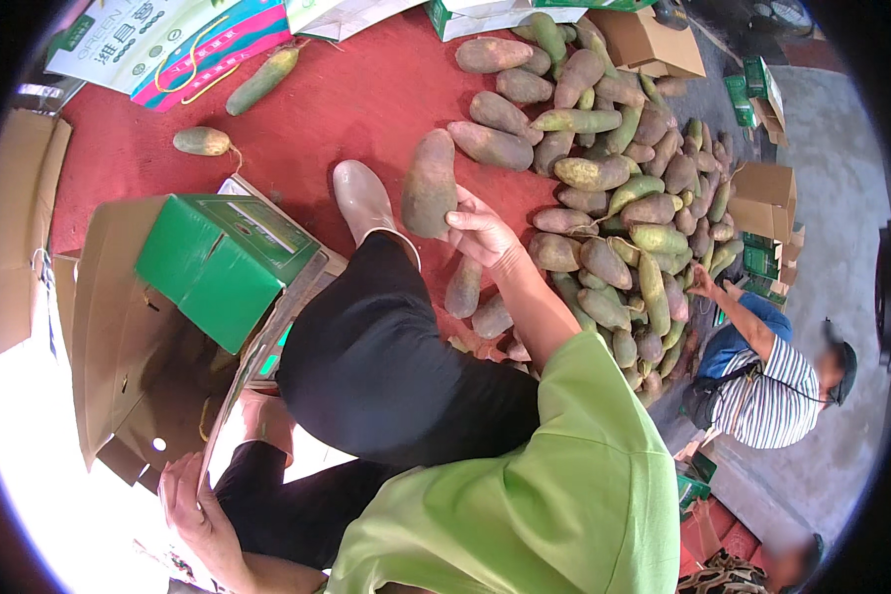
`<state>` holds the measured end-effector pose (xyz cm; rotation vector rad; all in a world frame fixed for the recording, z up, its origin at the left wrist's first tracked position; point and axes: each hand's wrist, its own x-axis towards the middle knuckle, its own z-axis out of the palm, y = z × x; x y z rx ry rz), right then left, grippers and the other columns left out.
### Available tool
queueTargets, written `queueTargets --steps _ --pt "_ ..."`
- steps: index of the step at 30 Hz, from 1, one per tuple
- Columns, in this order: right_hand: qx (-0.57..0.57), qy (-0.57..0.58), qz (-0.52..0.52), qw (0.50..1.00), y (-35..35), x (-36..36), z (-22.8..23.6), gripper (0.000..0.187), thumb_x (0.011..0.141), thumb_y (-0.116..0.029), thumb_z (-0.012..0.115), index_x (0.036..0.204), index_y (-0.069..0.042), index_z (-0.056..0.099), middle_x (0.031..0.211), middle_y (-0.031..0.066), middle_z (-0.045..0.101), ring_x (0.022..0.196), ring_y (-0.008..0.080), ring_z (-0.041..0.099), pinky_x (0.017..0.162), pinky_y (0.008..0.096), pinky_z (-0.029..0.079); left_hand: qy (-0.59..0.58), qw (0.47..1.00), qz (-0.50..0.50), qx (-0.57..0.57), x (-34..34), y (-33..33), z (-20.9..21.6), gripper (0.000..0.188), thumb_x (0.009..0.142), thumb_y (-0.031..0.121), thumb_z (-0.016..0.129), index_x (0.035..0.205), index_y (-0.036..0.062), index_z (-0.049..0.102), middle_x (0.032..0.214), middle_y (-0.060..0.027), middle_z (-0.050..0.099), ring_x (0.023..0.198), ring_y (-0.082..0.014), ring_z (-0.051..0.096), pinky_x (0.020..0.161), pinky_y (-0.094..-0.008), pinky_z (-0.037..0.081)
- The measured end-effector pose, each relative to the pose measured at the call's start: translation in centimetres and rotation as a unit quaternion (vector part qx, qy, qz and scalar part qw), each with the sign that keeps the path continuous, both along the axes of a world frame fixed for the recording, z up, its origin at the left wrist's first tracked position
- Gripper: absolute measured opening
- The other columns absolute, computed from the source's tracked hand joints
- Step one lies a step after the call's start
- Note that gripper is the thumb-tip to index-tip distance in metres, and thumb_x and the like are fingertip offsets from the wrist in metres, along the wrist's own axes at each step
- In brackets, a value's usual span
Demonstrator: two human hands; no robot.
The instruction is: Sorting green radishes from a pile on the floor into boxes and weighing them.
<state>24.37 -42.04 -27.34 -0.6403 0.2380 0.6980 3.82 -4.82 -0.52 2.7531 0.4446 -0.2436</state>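
A large, soil-smeared radish (429, 183) is gripped near its lower end by my right hand (478, 230), thumb against its side. It is held up over the red floor beside my boot. My left hand (198, 507) has its fingers hooked over the edge of an open cardboard carton (109, 327) at the lower left. A green outer panel (213, 257) of that carton is folded outward. The carton stands by a flat scale-like base (335, 262), partly hidden under it. Much of the carton's inside is in shadow.
A big heap of green and purplish radishes (629, 208) spreads to my right. Two loose radishes (262, 81) lie far left near printed cartons (168, 45). Another person (762, 396) reaches into the heap from its far side. A second person (752, 564) is at lower right.
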Motion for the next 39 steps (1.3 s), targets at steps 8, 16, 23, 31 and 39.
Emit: queueTargets --steps 8,16,23,31,39 --pt "-0.168 -0.083 0.05 0.981 2.1 1.8 6.8 0.067 0.069 -0.016 0.074 0.129 -0.005 0.048 0.118 0.0054 0.058 0.111 0.0192 0.054 0.095 0.0355 0.042 -0.052 0.999 0.01 -0.011 0.2 -0.2 0.7 0.026 0.071 -0.004 0.055 0.095 -0.0029 0.064 0.092 -0.0172 0.062 0.092 -0.0367 0.058 0.092 -0.0436 0.044" --pt "-0.237 -0.405 0.205 0.859 10.5 5.3 26.3 0.083 0.057 -0.017 0.084 0.128 0.006 0.048 0.121 0.0129 0.058 0.112 0.0231 0.056 0.099 0.0354 0.041 -0.065 0.997 -0.016 0.026 0.5 -0.3 1.4 0.024 0.069 -0.001 0.059 0.092 0.0014 0.065 0.086 -0.0124 0.061 0.086 -0.0328 0.06 0.087 -0.0422 0.046" --pt "-0.285 -0.56 0.477 0.615 24.9 3.0 29.5 0.069 0.06 -0.02 0.08 0.12 0.003 0.055 0.104 0.0153 0.064 0.087 0.0193 0.063 0.076 0.0305 0.051 -0.085 0.995 -0.049 0.028 0.3 0.0 0.8 0.027 0.066 0.003 0.059 0.093 0.0035 0.064 0.078 -0.0124 0.055 0.083 -0.0328 0.058 0.084 -0.0417 0.047" --pt "-0.365 -0.634 0.554 0.398 34.4 -1.4 24.6 0.059 0.057 -0.032 0.08 0.101 0.005 0.066 0.095 0.0204 0.068 0.088 0.0293 0.066 0.077 0.0381 0.051 -0.07 0.997 -0.035 0.023 -0.2 0.3 0.4 0.025 0.072 -0.002 0.058 0.095 0.0026 0.066 0.082 -0.0128 0.058 0.083 -0.0321 0.058 0.076 -0.0399 0.046" --pt "-0.267 -0.648 0.333 0.631 23.1 3.7 29.5 0.052 0.077 -0.034 0.072 0.113 0.002 0.062 0.101 0.0118 0.068 0.092 0.0177 0.064 0.077 0.0283 0.049 -0.064 0.998 -0.02 -0.002 -0.2 -0.2 0.6 0.019 0.079 -0.002 0.057 0.096 0.0012 0.065 0.082 -0.0132 0.057 0.08 -0.032 0.057 0.072 -0.0398 0.045"
